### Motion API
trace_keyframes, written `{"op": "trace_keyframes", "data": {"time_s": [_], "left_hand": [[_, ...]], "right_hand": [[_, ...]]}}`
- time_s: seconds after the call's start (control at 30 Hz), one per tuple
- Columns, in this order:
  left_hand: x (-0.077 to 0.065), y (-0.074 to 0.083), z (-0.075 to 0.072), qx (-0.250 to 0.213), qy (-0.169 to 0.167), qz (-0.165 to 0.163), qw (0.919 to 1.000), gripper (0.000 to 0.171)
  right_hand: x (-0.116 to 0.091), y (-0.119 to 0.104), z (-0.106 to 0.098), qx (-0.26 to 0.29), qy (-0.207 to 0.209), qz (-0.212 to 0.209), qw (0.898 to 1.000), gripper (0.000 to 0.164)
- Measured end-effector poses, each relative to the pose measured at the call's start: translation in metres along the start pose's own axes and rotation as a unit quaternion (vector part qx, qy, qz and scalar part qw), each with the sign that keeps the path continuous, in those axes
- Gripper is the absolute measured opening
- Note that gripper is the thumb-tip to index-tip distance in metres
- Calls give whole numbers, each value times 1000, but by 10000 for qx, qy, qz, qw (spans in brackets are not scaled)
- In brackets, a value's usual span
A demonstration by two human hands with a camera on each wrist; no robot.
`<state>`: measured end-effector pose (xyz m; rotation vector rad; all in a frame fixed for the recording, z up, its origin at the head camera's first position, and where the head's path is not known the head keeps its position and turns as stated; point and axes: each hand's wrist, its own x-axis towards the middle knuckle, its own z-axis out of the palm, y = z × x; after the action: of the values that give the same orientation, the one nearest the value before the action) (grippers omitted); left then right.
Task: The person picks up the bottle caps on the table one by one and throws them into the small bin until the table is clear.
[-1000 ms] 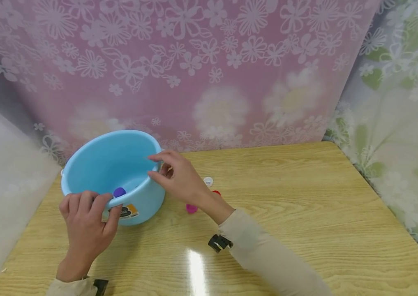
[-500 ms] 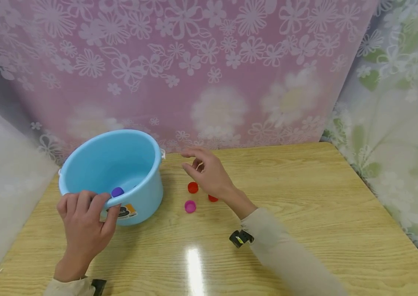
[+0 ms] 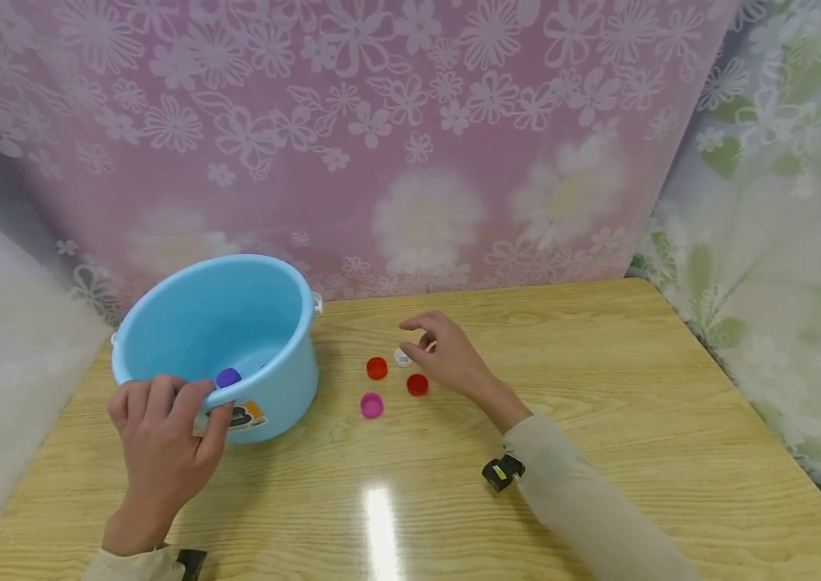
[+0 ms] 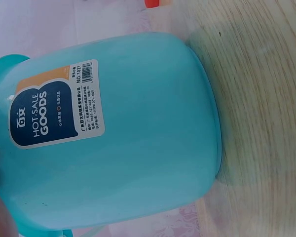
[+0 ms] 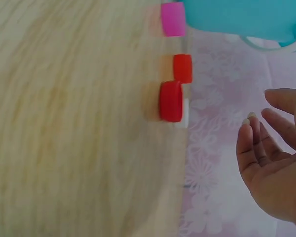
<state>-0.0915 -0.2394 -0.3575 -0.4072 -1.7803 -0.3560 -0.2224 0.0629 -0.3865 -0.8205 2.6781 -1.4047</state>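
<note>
My left hand [image 3: 166,436] grips the near rim of a light blue plastic bucket [image 3: 286,395], fingers over the edge and thumb outside. Inside the bucket shows a purple round cap [image 3: 228,378]; the rest of the bottom is mostly hidden by the wall. My right hand [image 3: 450,355] hovers above the table with thumb and fingers apart and nothing between them. Its fingertips overlap a white bottle cap [image 3: 401,357] in the head view. Close by lie a red bottle cap [image 3: 377,368], another red cap [image 3: 417,385] and a pink cap [image 3: 371,405].
The wooden table [image 3: 599,387] runs up to a pink floral curtain [image 3: 425,145] at the back. Pale floral cloth [image 3: 781,242] hangs on the right. A white handle joint [image 3: 318,303] sticks out at the bucket's right side.
My right hand has moved from the bucket's right rim rightward to the caps, uncovering the red and pink ones. My left hand keeps its hold on the rim.
</note>
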Motion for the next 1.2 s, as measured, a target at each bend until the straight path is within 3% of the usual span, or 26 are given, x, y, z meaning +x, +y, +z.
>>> {"op": "trace_keyframes", "data": {"time_s": [0.2, 0.47, 0.83, 1.2], "left_hand": [[0, 0, -1, 22, -14, -3, 10000, 38], [1, 0, -3, 15, -37, -27, 10000, 39], [1, 0, -1, -27, 4, 7, 10000, 39], [1, 1, 0, -43, -5, -6, 10000, 39]], "right_hand": [[-6, 12, -1, -247, -587, 278, 9976, 34], [-15, 21, 0, -670, -1578, 414, 9843, 37], [-19, 25, 6, -1155, -1735, 336, 9774, 42], [-20, 29, 9, -1276, -1596, 160, 9788, 30]]}}
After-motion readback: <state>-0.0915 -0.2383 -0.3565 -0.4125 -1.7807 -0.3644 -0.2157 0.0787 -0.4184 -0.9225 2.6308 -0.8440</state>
